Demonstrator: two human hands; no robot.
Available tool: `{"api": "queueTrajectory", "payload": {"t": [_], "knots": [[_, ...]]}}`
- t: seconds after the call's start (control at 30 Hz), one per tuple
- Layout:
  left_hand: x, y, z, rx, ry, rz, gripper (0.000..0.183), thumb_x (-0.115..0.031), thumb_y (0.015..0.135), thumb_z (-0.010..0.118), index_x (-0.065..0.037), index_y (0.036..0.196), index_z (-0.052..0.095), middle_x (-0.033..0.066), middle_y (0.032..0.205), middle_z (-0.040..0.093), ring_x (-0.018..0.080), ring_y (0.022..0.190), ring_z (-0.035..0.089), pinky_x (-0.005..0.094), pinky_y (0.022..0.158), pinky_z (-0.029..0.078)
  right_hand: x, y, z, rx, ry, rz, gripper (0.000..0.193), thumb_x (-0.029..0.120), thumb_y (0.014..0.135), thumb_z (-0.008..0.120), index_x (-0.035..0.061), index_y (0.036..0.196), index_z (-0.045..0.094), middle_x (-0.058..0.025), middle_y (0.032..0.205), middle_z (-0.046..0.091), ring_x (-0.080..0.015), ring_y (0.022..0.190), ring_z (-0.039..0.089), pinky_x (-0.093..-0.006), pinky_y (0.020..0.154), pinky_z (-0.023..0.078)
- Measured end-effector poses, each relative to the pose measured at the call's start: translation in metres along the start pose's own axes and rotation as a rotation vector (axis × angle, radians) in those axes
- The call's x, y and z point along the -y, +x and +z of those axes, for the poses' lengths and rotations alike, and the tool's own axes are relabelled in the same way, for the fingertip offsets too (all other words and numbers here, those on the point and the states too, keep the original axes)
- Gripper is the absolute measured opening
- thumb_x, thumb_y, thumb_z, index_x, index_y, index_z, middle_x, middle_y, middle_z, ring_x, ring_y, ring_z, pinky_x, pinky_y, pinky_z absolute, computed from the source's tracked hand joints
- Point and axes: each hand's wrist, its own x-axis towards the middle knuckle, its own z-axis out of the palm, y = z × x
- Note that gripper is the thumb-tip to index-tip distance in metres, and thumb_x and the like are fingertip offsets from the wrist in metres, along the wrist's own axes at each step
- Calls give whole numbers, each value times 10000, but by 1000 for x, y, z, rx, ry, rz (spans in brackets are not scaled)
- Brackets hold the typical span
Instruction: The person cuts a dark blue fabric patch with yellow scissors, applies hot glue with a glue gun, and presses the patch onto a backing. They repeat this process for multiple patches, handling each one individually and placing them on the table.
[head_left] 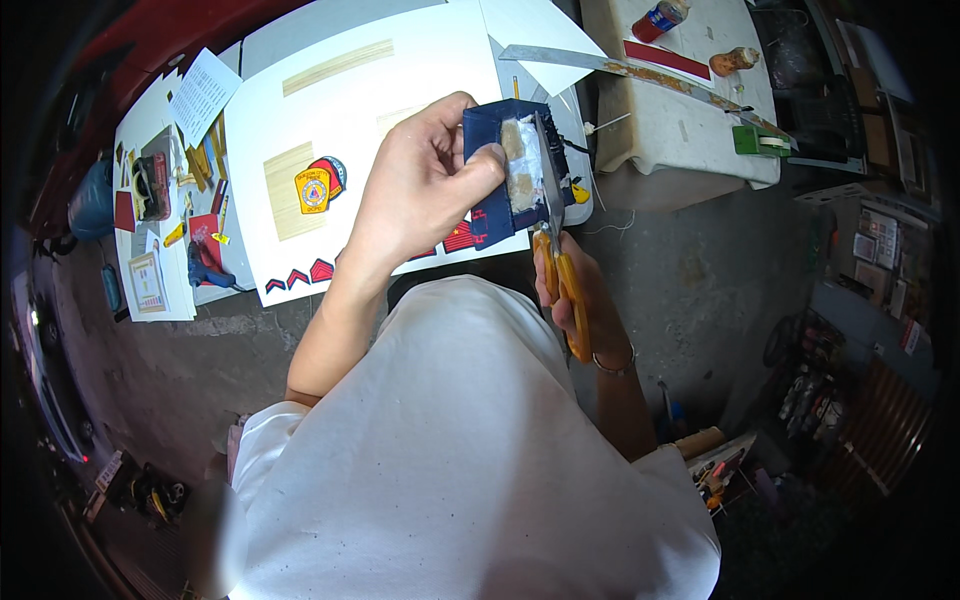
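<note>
My left hand (pixel 420 185) pinches a dark navy fabric patch (pixel 490 122) between thumb and fingers, above the white board. The patch shows a whitish, brown-blotched backing in its middle and a bit of red stitching low on its left side. In my right hand (pixel 592 300) are scissors (pixel 572 305) with orange-yellow handles, their blades pointing away from me along the patch's right side. I cannot tell how far the blades are apart. Beneath the left wrist, red chevron patches (pixel 320 270) line the board's near edge, some partly hidden.
A yellow badge patch (pixel 314 190) overlaps a round one on the white board (pixel 350 115). A long metal ruler (pixel 620 68) bridges to the cloth-covered table (pixel 640 125) at right, which holds a red bottle (pixel 655 22) and a green tape dispenser (pixel 760 141). A blue glue gun (pixel 207 268) lies left.
</note>
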Motion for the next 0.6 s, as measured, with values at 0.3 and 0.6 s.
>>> {"api": "queueTrajectory", "payload": {"t": [0.3,0.6], "knots": [[-2,-5,2,-56,6,19,66,-49,925,616,10,936,589,-23,764,599,5,664,503,181,585,430,0,0,7,-103,-124,24,715,724,811,703,42,866,494,-26,712,483,-107,598,447,-286,532,375],[-1,-5,1,-52,4,33,80,-77,906,633,-6,892,598,-47,699,529,2,618,446,190,546,369,-7,-2,9,-165,-160,52,596,589,860,749,49,834,499,-20,666,445,-94,590,425,-274,526,353]]}}
